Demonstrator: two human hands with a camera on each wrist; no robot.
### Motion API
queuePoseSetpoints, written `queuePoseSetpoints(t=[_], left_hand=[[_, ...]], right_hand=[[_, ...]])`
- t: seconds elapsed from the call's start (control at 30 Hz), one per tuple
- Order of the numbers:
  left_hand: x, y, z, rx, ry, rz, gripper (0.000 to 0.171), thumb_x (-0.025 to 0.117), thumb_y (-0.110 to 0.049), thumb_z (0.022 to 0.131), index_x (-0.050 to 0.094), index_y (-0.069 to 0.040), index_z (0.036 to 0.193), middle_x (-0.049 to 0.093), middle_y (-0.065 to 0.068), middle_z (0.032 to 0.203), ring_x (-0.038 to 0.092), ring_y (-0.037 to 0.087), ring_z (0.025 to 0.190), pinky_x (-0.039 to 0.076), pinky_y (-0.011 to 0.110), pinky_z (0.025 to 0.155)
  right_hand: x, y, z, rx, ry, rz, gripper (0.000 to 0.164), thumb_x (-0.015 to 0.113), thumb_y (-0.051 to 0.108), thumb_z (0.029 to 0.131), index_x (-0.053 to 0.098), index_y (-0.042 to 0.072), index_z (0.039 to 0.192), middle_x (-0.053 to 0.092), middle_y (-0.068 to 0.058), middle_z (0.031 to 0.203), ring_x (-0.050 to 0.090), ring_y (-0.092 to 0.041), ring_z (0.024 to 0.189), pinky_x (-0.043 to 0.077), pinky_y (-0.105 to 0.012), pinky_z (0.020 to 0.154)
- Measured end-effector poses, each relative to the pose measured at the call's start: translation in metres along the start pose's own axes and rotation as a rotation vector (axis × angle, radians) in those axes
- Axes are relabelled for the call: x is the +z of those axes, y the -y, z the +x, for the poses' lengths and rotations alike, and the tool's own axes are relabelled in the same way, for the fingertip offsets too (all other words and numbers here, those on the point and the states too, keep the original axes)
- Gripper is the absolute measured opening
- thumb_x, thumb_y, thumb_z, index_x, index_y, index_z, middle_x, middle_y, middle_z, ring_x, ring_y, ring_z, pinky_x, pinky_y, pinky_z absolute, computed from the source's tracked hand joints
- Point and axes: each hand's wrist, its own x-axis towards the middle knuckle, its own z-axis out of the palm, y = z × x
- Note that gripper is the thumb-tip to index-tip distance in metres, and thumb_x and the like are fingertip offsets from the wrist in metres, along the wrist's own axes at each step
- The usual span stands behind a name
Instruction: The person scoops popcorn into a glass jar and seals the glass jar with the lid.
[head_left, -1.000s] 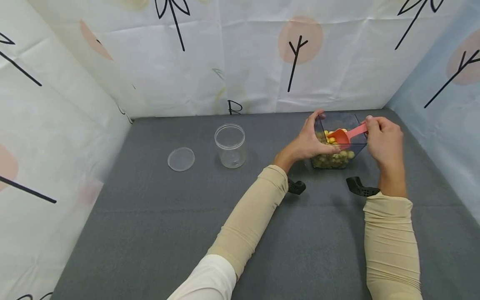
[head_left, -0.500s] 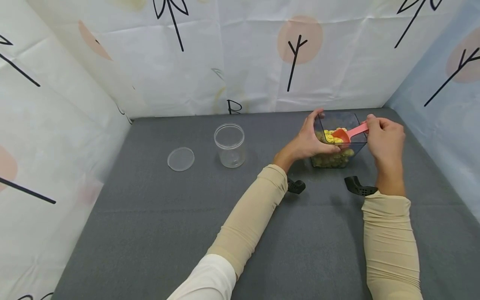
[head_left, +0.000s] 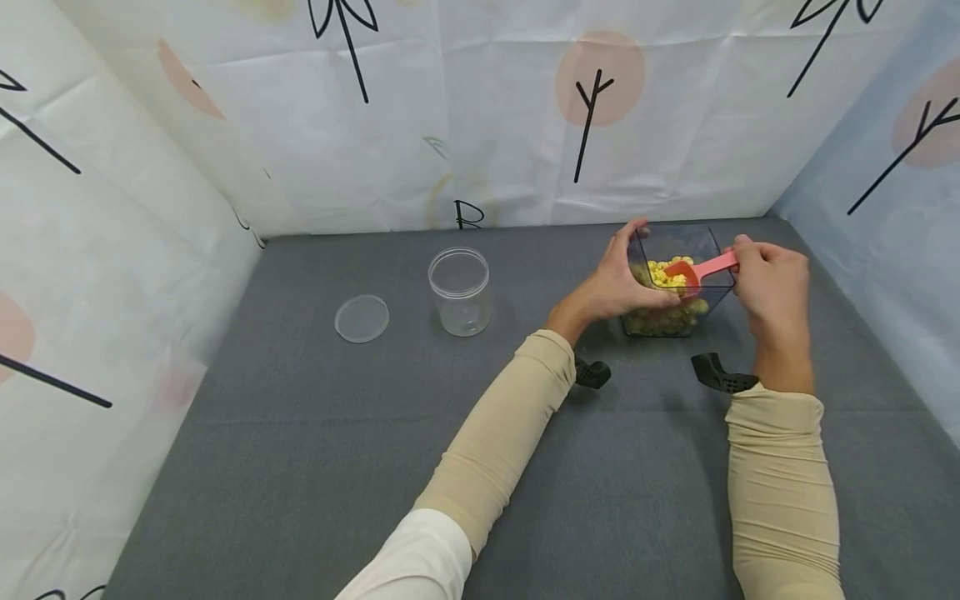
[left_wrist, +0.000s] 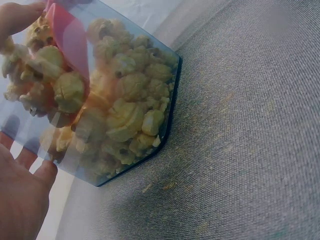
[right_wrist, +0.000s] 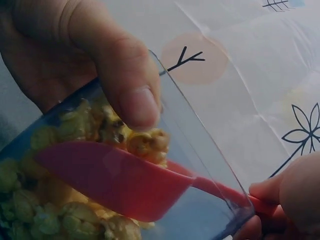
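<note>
A clear square plastic container [head_left: 701, 239] of yellow popcorn [left_wrist: 132, 125] stands at the back right of the table in the head view. My left hand [head_left: 618, 279] holds it by the left side, thumb over the near rim. With my right hand [head_left: 772, 287] I pinch the handle of a pink scoop [head_left: 684, 270] over the container's right rim. In the right wrist view the bowl of the scoop lies among the popcorn, below the left thumb. Popcorn partly hides the bowl in the left wrist view.
Left of the container, an uncovered clear round jar [head_left: 461, 304] stands upright on the grey table [head_left: 300, 483]. A clear round lid [head_left: 362, 318] lies flat further left. Patterned white cloth [head_left: 495, 108] rises behind the table. Black wrist mounts [head_left: 722, 373] hang beside both wrists.
The scoop has shifted slightly within the popcorn, and the right hand has moved a little with it. The left hand and container stay where they were.
</note>
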Motion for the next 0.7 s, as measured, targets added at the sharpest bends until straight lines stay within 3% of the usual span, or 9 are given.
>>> queuePoseSetpoints(t=[0.3,0.5,0.7], left_hand=[[0.0003,-0.0019,-0.0015,-0.008,0.001,-0.005,0.117,0.091,-0.032,0.074,0.014,-0.031,0.161,0.028,-0.01,0.157,0.034,0.007,0.141,0.04,0.027,0.113],[0.0007,-0.0011,-0.0011,-0.012,-0.002,-0.008,0.117,0.091,-0.032,0.074,0.013,-0.032,0.162,0.028,-0.01,0.158,0.035,0.008,0.142,0.041,0.029,0.113],[0.0008,0.0001,-0.0008,-0.003,0.0,-0.003,0.117,0.09,-0.032,0.075,0.013,-0.031,0.162,0.028,-0.01,0.158,0.034,0.008,0.142,0.041,0.029,0.113]], right_hand=[[-0.0014,0.0008,0.0009,0.05,0.047,0.092,0.031,0.046,0.051,0.104,0.065,0.028,0.102,0.051,0.014,0.084,0.045,-0.006,0.076,0.043,-0.015,0.062],[-0.0045,-0.0005,0.0027,0.076,0.072,0.288,0.024,0.057,0.04,0.103,0.069,0.027,0.085,0.058,0.015,0.07,0.048,-0.004,0.066,0.046,-0.014,0.056],[-0.0043,-0.0032,0.005,0.139,0.034,0.378,0.022,0.059,0.039,0.103,0.071,0.024,0.092,0.057,0.011,0.076,0.047,-0.005,0.067,0.047,-0.013,0.055]])
